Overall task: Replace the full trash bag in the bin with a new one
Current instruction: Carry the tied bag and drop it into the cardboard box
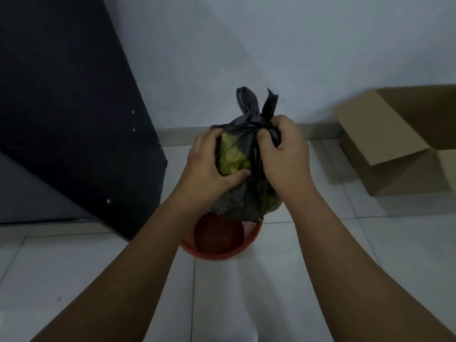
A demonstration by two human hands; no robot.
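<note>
**Full bag held above the red bin**

A tall black panel (pixel 61 107) leaned against the white wall at the left. The left hand (pixel 212 166) was cupped against the left side of the thin black plastic trash bag (pixel 246 193), thumb pressed across its front. The bag hung between both hands, just over the round red plastic mesh bin (pixel 219 239) on the white tiled floor (pixel 74 262). Its film was stretched and crinkled, with yellow-green contents showing through, and two tied ends stood up above the knot. The right hand (pixel 283 154) was closed tight around the bag's gathered neck. An open brown cardboard box (pixel 399 141) sat by the wall at the right.
</note>
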